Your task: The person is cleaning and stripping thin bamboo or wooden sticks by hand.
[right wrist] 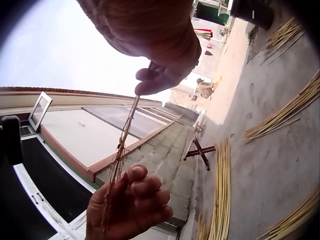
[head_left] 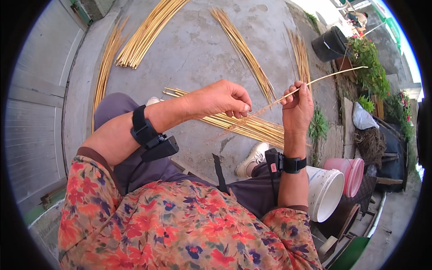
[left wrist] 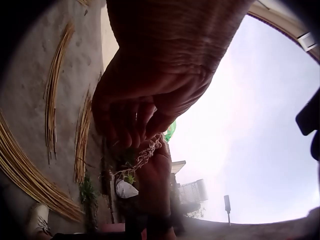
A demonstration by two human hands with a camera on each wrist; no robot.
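My right hand (head_left: 298, 108) pinches a thin pale stalk (head_left: 337, 74) between thumb and fingers. One end of the stalk sticks out past the hand, and its branched, wispy end (right wrist: 120, 150) runs towards my left hand (head_left: 225, 99). The left fingers are loosely curled beside that wispy end; in the right wrist view the left hand (right wrist: 132, 205) shows its bent fingers apart from the thin strands. Whether the left thumb touches the strands is hard to tell. In the left wrist view the left hand (left wrist: 135, 110) is dark against the sky, with the strands (left wrist: 150, 150) just below its fingertips.
Bundles of long stalks (head_left: 146, 31) lie on the concrete floor (head_left: 189, 49), one bundle (head_left: 243, 128) just beyond the knees. A white bucket (head_left: 326, 193), a pink bucket (head_left: 353, 175) and a black bucket (head_left: 330, 44) stand on the right, near green plants (head_left: 369, 67).
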